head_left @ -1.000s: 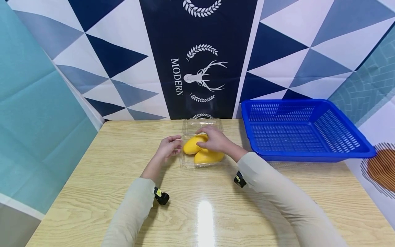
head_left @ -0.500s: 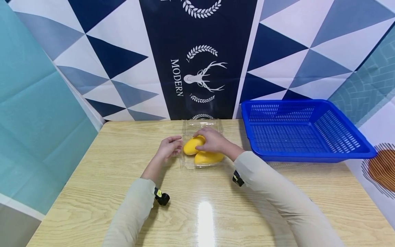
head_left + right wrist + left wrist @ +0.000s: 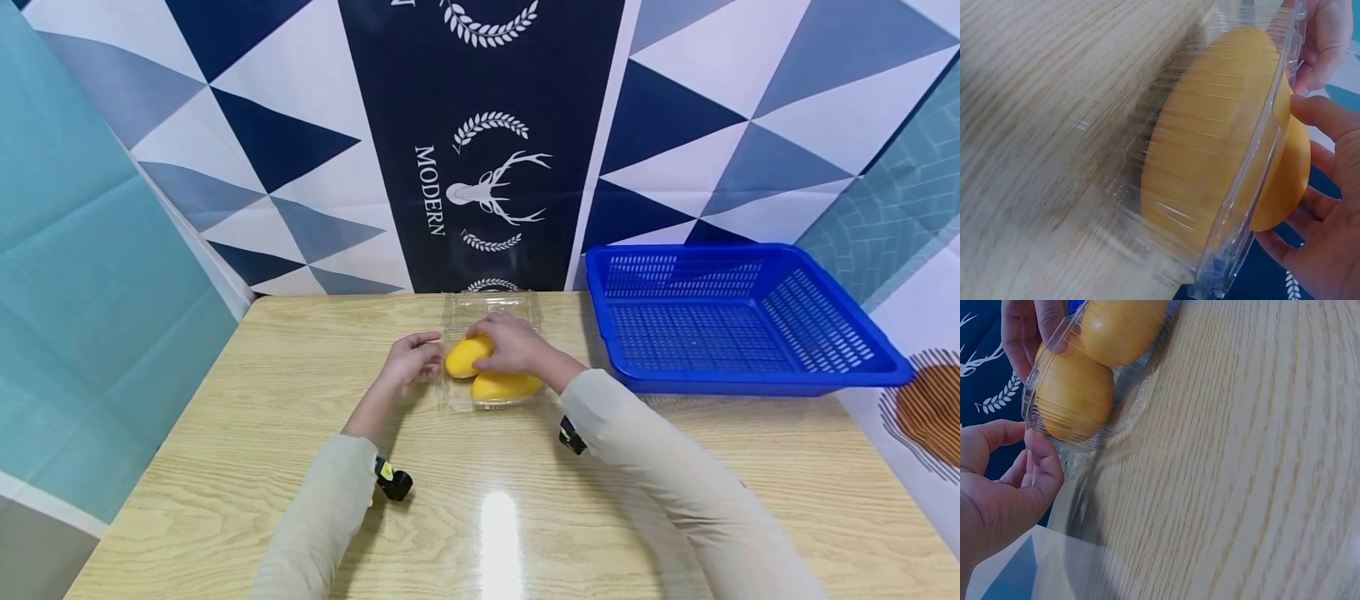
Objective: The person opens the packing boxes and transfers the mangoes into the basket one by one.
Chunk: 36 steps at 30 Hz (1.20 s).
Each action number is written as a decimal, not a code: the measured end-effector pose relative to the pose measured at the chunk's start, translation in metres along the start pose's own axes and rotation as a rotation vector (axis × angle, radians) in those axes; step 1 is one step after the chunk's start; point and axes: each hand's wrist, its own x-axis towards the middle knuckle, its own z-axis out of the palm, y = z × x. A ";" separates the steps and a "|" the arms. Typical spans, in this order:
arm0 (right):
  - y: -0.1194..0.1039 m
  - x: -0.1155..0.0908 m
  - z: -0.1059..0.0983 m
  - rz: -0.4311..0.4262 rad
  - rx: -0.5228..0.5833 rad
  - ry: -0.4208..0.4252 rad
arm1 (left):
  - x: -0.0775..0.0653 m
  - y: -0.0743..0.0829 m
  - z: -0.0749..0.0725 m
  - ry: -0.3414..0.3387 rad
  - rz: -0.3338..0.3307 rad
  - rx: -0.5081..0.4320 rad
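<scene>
Two yellow mangoes lie in a clear plastic clamshell box (image 3: 457, 396) with its lid standing open at the back. My right hand (image 3: 513, 346) grips the far mango (image 3: 465, 357), thumb and fingers spread round it. The near mango (image 3: 504, 386) rests against it at the front right; through the box wall this near mango (image 3: 1204, 150) fills the right wrist view. At the box's left side my left hand (image 3: 411, 358) pinches the rim, as the left wrist view shows with the thumb and fingertips (image 3: 1041, 447) meeting at the edge.
A blue slotted basket (image 3: 720, 383) stands at the back right of the wooden table (image 3: 420, 533). Behind the table hangs a patterned cloth (image 3: 495, 83) close to the box lid. A wrist camera sits at each sleeve.
My right hand has shifted slightly left and toward me over the far mango, which stays in the box. The left hand has stayed at the box's edge.
</scene>
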 end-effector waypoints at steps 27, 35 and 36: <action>-0.011 0.007 0.005 0.073 -0.154 -0.053 | -0.001 -0.001 0.000 0.002 0.012 0.001; -0.012 0.008 0.004 0.066 -0.145 -0.041 | -0.002 0.001 -0.001 -0.006 -0.004 -0.012; -0.012 0.008 0.004 0.065 -0.139 -0.037 | -0.002 0.001 -0.001 -0.010 -0.009 -0.011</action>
